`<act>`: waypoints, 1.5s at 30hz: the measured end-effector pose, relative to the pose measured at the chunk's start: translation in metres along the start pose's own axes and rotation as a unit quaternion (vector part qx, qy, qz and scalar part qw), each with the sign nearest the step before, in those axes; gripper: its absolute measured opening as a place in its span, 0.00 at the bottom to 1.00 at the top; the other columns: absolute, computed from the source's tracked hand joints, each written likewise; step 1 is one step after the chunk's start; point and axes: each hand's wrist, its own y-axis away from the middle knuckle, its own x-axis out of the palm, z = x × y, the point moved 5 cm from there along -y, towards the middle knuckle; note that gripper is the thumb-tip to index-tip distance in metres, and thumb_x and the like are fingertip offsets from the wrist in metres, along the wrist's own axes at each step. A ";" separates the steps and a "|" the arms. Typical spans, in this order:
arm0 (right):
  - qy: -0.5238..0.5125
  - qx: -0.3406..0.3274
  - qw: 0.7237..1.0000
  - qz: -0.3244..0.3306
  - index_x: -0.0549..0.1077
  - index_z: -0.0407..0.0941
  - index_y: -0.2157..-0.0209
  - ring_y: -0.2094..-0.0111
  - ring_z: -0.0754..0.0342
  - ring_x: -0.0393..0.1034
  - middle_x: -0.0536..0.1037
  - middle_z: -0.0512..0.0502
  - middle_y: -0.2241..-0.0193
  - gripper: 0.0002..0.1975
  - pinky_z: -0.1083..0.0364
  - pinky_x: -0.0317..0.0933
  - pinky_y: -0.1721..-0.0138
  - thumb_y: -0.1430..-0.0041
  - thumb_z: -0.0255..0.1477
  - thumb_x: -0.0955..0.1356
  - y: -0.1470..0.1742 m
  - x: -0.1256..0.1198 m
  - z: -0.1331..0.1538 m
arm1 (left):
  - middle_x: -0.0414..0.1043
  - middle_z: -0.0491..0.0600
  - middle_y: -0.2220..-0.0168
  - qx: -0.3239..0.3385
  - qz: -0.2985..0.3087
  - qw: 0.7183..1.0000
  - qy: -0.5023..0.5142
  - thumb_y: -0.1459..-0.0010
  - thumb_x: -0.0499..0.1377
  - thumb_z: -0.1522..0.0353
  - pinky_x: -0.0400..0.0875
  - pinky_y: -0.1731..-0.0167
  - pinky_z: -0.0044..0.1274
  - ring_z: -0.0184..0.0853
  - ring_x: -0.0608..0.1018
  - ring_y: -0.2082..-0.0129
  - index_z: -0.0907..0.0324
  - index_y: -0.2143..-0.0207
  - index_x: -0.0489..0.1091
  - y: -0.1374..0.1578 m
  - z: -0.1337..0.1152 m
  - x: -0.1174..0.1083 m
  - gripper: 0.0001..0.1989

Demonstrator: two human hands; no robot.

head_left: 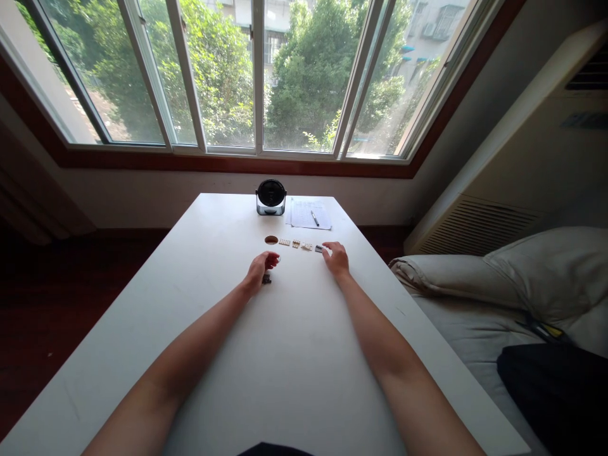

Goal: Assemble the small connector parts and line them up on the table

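Observation:
My left hand is over the middle of the white table with its fingers curled in. A small pale spot shows at its fingertips, too small to name. Right beside its palm lies a small dark cluster of pieces. My right hand rests on the table with thumb and fingers apart, at the right end of a row. Closest to it is a dark grey group of small pieces. Leftward follow a whitish group, a gold-coloured group and a pale dotted group.
A round brown opening or dish is at the row's left end. Behind stand a small black fan-like device and papers with a pen. A sofa flanks the table's right edge; windows are beyond.

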 end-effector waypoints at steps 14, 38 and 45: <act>-0.060 -0.255 0.929 0.262 0.75 0.50 0.51 0.56 0.48 0.65 0.72 0.43 0.59 0.20 0.52 0.61 0.57 0.43 0.40 0.74 0.066 0.033 0.164 | 0.76 0.55 0.63 0.023 -0.123 0.991 0.045 0.41 0.44 0.53 0.72 0.64 0.26 0.34 0.78 0.65 0.61 0.59 0.71 -0.015 0.006 -0.038 0.25; -0.087 -0.171 0.963 0.189 0.77 0.49 0.58 0.57 0.51 0.65 0.72 0.47 0.62 0.07 0.53 0.61 0.54 0.39 0.29 0.70 0.046 0.043 0.119 | 0.76 0.49 0.67 0.083 0.002 0.982 -0.171 0.39 0.52 0.59 0.69 0.61 0.26 0.35 0.75 0.65 0.58 0.64 0.74 -0.003 -0.004 -0.009 0.15; -0.125 -0.133 0.969 0.167 0.79 0.47 0.61 0.62 0.53 0.67 0.73 0.47 0.66 0.11 0.55 0.61 0.56 0.42 0.20 0.67 0.034 0.046 0.090 | 0.76 0.49 0.61 0.171 0.075 0.913 -0.362 0.39 0.53 0.66 0.67 0.57 0.28 0.38 0.75 0.59 0.55 0.63 0.74 0.010 -0.016 0.009 0.10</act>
